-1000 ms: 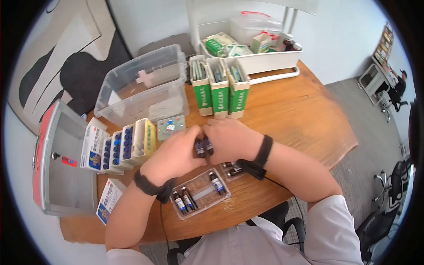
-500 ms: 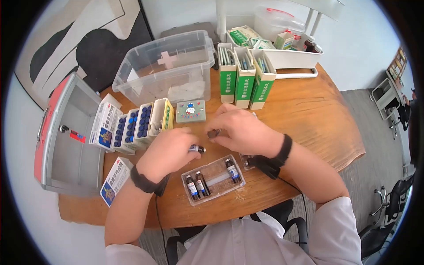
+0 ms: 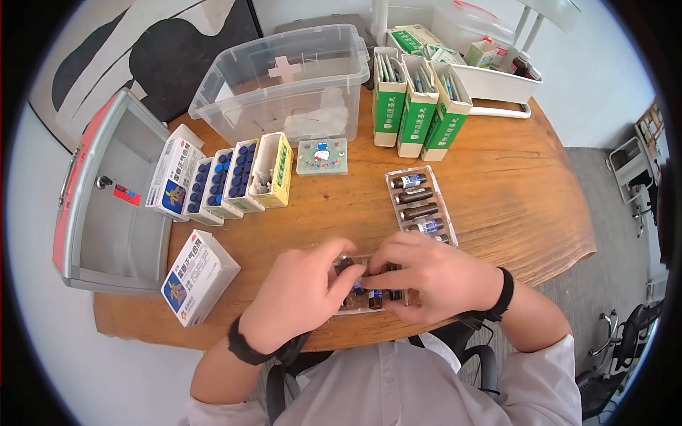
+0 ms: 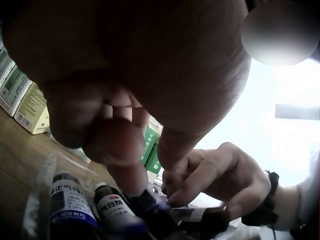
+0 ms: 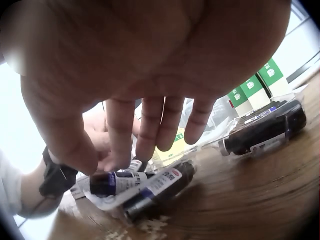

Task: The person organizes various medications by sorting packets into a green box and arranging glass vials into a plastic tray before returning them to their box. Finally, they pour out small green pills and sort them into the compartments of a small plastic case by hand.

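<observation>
Both hands work over a clear plastic tray [image 3: 355, 311] of small dark glass vials [image 3: 375, 301] at the table's front edge. In the head view my left hand [image 3: 295, 284] comes in from the left, fingers curled. Its thumb and finger hold a dark vial [image 4: 150, 207] low among labelled vials [image 4: 112, 205] lying in the tray. Opposite, my right hand [image 3: 433, 273] reaches over the tray's right end. Its fingers [image 5: 150, 125] extend fairly straight, with thumb and index tips right at a blue-labelled vial [image 5: 120, 182]. The hands hide much of the tray.
Behind the right hand lies a second tray [image 3: 442, 193] of vials. Medicine cartons [image 3: 201, 277] and opened boxes of blue-capped vials [image 3: 241, 174] stand left. A red-and-grey case [image 3: 121, 213], clear bin [image 3: 312, 128], patterned tin [image 3: 323, 157] and green boxes [image 3: 418, 121] surround the work area.
Both hands, each holding a vial above the table half a second ago, have come down together into the front tray. The second tray, mostly hidden by the right arm before, now shows.
</observation>
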Demonstrator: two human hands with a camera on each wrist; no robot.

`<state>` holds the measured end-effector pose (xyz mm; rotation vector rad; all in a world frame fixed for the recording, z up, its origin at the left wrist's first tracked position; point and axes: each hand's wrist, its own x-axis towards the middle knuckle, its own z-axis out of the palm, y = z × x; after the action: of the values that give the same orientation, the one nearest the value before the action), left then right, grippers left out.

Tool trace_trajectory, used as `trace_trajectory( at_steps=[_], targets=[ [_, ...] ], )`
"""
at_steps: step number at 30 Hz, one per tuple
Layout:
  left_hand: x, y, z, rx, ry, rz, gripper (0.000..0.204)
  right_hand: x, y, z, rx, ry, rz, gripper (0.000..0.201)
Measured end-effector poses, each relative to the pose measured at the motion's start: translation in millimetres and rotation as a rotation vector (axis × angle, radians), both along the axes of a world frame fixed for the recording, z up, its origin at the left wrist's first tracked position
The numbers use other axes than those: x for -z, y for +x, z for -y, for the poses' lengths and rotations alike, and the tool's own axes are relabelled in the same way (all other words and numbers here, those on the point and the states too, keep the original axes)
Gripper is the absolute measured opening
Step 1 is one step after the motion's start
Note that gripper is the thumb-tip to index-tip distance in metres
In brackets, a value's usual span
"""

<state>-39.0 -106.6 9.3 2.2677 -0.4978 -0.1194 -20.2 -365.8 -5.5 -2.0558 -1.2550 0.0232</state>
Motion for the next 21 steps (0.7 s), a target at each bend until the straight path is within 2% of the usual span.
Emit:
trace_trajectory(
  at_steps=[2, 4, 6, 12, 19, 21],
  targets=[
    [-5.6, -4.4, -7.6, 0.045, 0.022, -0.03, 0.028, 0.1, -0.7, 3.6, 0.002, 0.062, -0.028, 0.032],
    [-5.7, -4.5, -11.0, 0.089, 0.046, -0.063, 0.03, 1.4, -1.4, 4.3, 0.104, 0.074, -0.021, 0.03],
    [-0.9, -1.8, -12.5, 0.121, 0.085, 0.212, 0.035, 11.2, -4.5, 0.0, 0.131, 0.058, -0.013, 0.029],
    [9.4, -0.3, -9.5, 0.206, 0.137, 0.286, 0.035, 17.9, -13.9, -4.1, 0.188, 0.026, -0.043, 0.028],
    [5.7, 8.6, -6.5, 0.198, 0.103, 0.091, 0.025, 13.1, -21.0, -8.6, 0.219, 0.001, -0.075, 0.031],
    [4.3, 8.8, -10.3, 0.112, 0.014, -0.048, 0.024, 19.1, -22.3, -8.8, 0.22, 0.032, -0.085, 0.033]
  ],
)
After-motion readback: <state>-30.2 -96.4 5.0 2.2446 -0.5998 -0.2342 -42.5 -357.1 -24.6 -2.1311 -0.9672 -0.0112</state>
